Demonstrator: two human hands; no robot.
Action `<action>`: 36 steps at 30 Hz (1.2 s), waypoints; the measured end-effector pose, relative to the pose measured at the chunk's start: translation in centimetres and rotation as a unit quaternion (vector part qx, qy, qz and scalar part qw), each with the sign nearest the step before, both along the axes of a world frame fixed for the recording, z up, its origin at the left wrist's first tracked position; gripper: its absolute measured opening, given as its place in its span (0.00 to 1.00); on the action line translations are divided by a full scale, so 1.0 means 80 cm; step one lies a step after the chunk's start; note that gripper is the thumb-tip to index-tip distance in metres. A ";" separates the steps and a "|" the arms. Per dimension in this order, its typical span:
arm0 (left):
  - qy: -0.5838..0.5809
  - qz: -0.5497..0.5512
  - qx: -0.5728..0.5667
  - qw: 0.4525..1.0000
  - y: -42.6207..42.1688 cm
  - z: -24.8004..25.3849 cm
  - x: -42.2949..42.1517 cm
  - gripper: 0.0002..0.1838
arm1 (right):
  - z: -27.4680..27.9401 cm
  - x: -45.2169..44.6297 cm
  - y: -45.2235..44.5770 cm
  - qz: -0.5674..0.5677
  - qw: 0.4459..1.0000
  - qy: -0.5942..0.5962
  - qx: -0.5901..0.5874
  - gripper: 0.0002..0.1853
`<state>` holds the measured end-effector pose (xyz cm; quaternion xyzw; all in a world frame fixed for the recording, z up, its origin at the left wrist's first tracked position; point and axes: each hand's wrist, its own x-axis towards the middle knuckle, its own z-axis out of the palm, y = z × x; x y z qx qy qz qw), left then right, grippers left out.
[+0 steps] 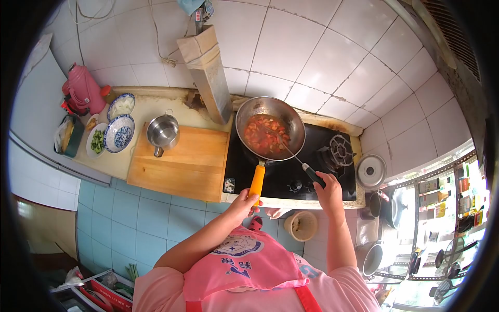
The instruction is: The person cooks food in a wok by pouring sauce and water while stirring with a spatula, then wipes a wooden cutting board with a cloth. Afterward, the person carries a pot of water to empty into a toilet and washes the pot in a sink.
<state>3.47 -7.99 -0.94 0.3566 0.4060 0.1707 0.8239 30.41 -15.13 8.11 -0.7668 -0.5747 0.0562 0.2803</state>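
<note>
A metal wok (271, 128) sits on the left side of the black stove (306, 182), with red chopped food in liquid (265, 136) inside it. My left hand (245, 204) is wrapped round the lower end of the wok's yellow handle (257, 182). The dark handle of a spatula (313, 176) is gripped in my right hand (329, 192), over the front of the stove. The spatula's thin metal shaft runs up and left into the wok, where its head is partly hidden in the food.
Left of the stove lies a wooden cutting board (176, 169) with a small metal pot (162, 132) on it. Bowls, including a blue-patterned one (119, 133), and a pink thermos (84, 91) stand farther left. A second burner (340, 150) and a round lid (371, 171) are at right.
</note>
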 end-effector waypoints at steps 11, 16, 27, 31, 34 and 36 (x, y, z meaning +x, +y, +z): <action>0.014 -0.003 0.001 1.000 0.000 -0.001 0.002 0.16 | -0.007 -0.007 0.001 -0.016 0.999 -0.014 0.048 0.16; 0.017 -0.007 0.004 1.000 0.001 0.000 0.001 0.16 | -0.015 -0.003 -0.010 -0.051 0.994 0.028 0.087 0.17; 0.013 -0.009 -0.006 1.000 0.001 0.000 0.001 0.15 | -0.023 -0.005 -0.026 -0.057 0.993 0.037 0.092 0.18; 0.014 -0.012 -0.007 1.000 0.002 0.003 0.000 0.15 | -0.022 -0.007 -0.026 -0.063 0.993 0.042 0.087 0.18; 0.015 -0.011 -0.009 1.000 0.002 0.003 0.001 0.16 | -0.027 -0.006 -0.028 -0.065 0.993 0.050 0.087 0.18; 0.014 -0.009 -0.013 1.000 0.002 0.005 0.001 0.16 | -0.033 -0.006 -0.029 -0.073 0.993 0.054 0.082 0.19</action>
